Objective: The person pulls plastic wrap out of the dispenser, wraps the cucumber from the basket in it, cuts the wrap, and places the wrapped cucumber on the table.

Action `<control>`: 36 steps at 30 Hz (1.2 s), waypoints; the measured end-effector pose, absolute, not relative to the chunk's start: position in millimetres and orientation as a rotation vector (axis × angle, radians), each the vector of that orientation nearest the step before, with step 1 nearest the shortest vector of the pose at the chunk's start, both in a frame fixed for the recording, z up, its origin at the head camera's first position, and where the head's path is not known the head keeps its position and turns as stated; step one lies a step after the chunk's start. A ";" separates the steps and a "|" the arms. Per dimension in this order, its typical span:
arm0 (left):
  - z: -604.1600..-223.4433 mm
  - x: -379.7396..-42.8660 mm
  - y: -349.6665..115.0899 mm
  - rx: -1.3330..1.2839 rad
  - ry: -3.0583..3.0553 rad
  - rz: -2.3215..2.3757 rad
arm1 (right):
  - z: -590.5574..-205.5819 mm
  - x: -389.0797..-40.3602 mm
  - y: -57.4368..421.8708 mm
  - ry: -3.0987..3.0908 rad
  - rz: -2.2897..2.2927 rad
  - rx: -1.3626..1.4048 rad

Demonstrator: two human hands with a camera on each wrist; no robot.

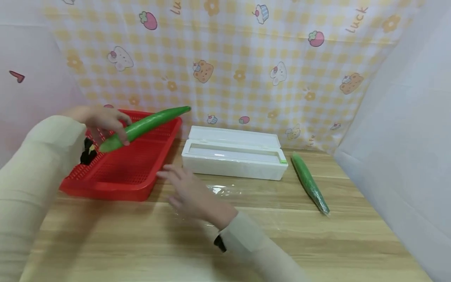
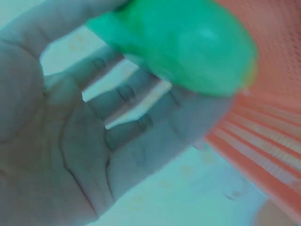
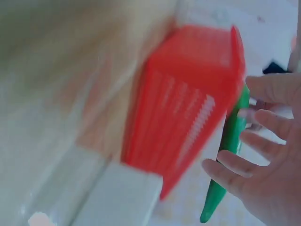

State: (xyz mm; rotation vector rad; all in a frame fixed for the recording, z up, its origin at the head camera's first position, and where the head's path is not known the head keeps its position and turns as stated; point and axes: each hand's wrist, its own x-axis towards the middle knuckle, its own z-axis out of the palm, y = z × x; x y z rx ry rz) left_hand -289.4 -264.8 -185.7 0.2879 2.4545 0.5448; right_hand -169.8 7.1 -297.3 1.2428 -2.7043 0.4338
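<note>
My left hand (image 1: 105, 121) grips a green cucumber (image 1: 148, 124) over the red basket (image 1: 121, 188), thumb on one side and fingers on the other. The cucumber slants up to the right; in the left wrist view its blunt end (image 2: 202, 52) lies across the fingers. My right hand (image 1: 192, 196) is held over the table to the right of the basket, fingers spread and holding nothing. Under and beside it a sheet of clear plastic film (image 1: 225, 190) lies on the wood. In the right wrist view the fingers (image 3: 235, 172) overlap the cucumber, which the left hand holds farther off.
Behind the film stands a white cling film box (image 1: 234, 166) with its lid raised. A second cucumber (image 1: 308, 182), wrapped in film, lies on the wooden table (image 1: 352, 243) at the right. A checked cloth (image 1: 225, 51) hangs behind.
</note>
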 end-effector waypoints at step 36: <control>-301.8 -215.4 -90.4 1.015 2.570 0.603 | -314.2 -172.4 220.1 -3.064 0.697 0.736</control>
